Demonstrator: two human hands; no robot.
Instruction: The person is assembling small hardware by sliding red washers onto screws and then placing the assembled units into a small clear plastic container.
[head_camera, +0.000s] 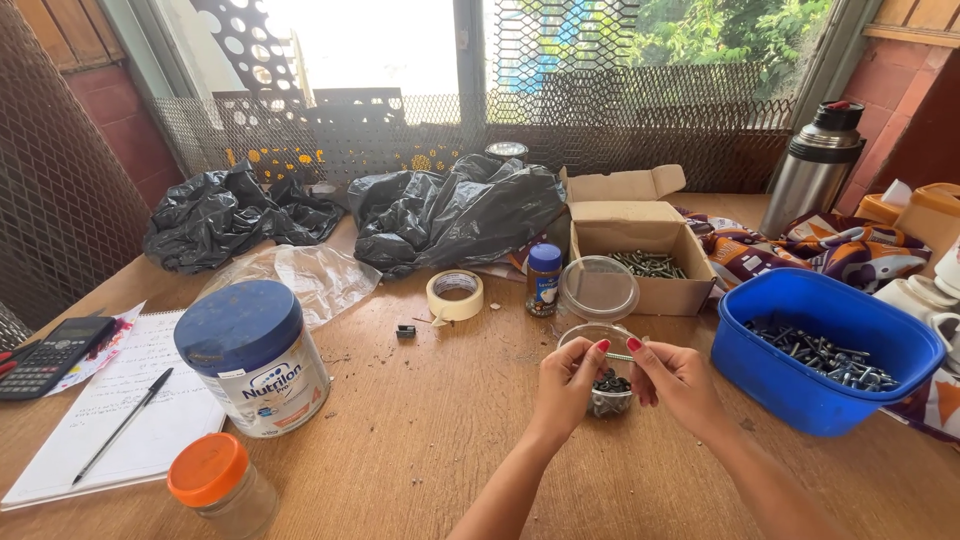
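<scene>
Over the middle of the wooden desk (430, 420), the left hand (568, 385) and the right hand (680, 380) meet above a small clear plastic cup (605, 395) part filled with dark screws. Between them they pinch a single thin screw (620, 357), held level, each grip clenched on one end of it with thumb and fingertips. The cup stands on the desk just below the hands, partly hidden by them. Its clear round lid (598, 288) lies a little farther back, just in front of an open cardboard box (640, 255) holding more screws. To the right sits a blue plastic tub (825, 350) with bolts in it. Left of the hands stand a large tin with a blue lid (255, 355) and a jar with an orange lid (218, 485). A roll of masking tape (455, 296) lies near the black plastic bags (450, 215).
</scene>
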